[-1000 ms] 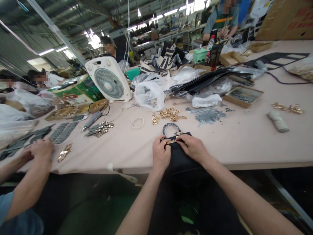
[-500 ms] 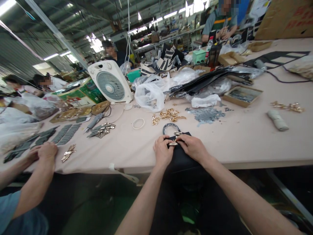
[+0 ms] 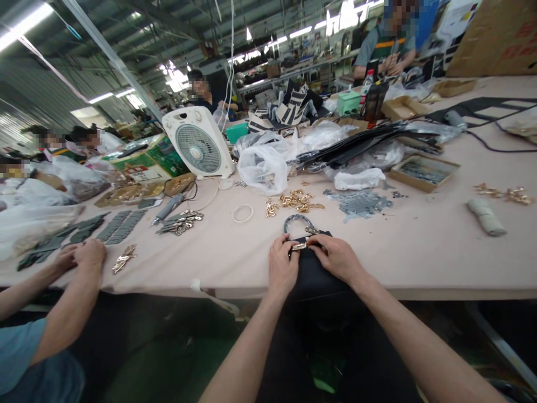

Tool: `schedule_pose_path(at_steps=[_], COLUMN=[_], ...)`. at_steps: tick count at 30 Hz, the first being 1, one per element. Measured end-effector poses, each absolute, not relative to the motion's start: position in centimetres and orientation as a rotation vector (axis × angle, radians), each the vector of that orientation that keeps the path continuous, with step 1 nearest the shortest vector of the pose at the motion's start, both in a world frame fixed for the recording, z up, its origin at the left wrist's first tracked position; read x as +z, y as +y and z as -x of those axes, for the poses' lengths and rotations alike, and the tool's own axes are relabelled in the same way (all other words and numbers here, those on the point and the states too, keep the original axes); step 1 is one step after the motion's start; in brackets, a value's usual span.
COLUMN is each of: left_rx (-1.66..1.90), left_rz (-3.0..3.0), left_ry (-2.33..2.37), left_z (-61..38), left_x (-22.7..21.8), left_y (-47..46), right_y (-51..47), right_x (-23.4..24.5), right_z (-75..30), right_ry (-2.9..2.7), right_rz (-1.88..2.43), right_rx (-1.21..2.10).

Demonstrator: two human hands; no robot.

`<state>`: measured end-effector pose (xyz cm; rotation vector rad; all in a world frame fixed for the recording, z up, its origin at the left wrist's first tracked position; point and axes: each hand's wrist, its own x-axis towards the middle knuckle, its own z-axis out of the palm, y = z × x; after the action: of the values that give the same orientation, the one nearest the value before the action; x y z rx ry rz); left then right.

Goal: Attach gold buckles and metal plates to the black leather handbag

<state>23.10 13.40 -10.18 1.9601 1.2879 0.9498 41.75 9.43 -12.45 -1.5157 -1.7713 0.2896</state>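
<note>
A black handbag (image 3: pixel 314 278) sits at the table's front edge, below my hands. Its round handle (image 3: pixel 298 217) stands up behind them and looks wrapped in clear film. Between my fingertips is a small gold metal fitting (image 3: pixel 299 246) at the top of the bag. My left hand (image 3: pixel 283 266) is closed on its left end. From the other side, my right hand (image 3: pixel 339 258) pinches at its right end; the fingers partly hide what they grip. Another gold fitting (image 3: pixel 312 230) shows at the handle's base, just above my right fingers.
Loose gold hardware (image 3: pixel 296 200) and small grey pieces (image 3: pixel 356 204) lie beyond the bag. A white tape roll (image 3: pixel 243 213), a screwdriver-like tool (image 3: pixel 170 207) and a fan (image 3: pixel 197 143) stand leftward. A co-worker's hands (image 3: pixel 86 254) handle grey strips at left. A rolled cloth (image 3: pixel 486 217) lies right.
The view has shifted slightly, so everything sits a little further right and lower. My hands stay at the gold fitting, with the right fingertips slightly repositioned.
</note>
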Motion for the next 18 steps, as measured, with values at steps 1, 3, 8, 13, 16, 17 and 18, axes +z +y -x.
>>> schedule_pose_path(at_steps=[1,3,8,13,16,17,18], left_rx=[1.001,1.099,1.24,1.079,0.986,0.966,0.951], left_rz=[-1.896,-1.739,-1.217,-0.775,-0.71,-0.692,-0.669], left_ry=[1.299,1.36,1.346,1.13,1.015,0.992,0.98], left_z=[-22.8,-22.3,-21.4,-21.9,-22.3,-22.3,-22.2], left_x=[-10.1,-9.8,-9.5,-9.6,-9.4,-9.3,-9.2], left_y=[13.4,13.4,14.1,14.1,14.0,14.0,14.0], right_y=[9.4,9.5,9.4,9.3,9.4,9.4,9.4], right_x=[-12.5,-12.6,-12.6,-12.2,-12.2,-12.2,-12.2], right_z=[-41.8,-41.7,-41.6,-41.6,-41.4,-41.4,-41.3], right_ry=[-1.76,-1.739,-1.685,-1.726,-1.704,-1.703,-1.704], right_rz=[1.518,1.522,1.512,1.495,1.506,1.512,1.519], right_rx=[0.295,0.305,0.368,0.3,0.261,0.251,0.241])
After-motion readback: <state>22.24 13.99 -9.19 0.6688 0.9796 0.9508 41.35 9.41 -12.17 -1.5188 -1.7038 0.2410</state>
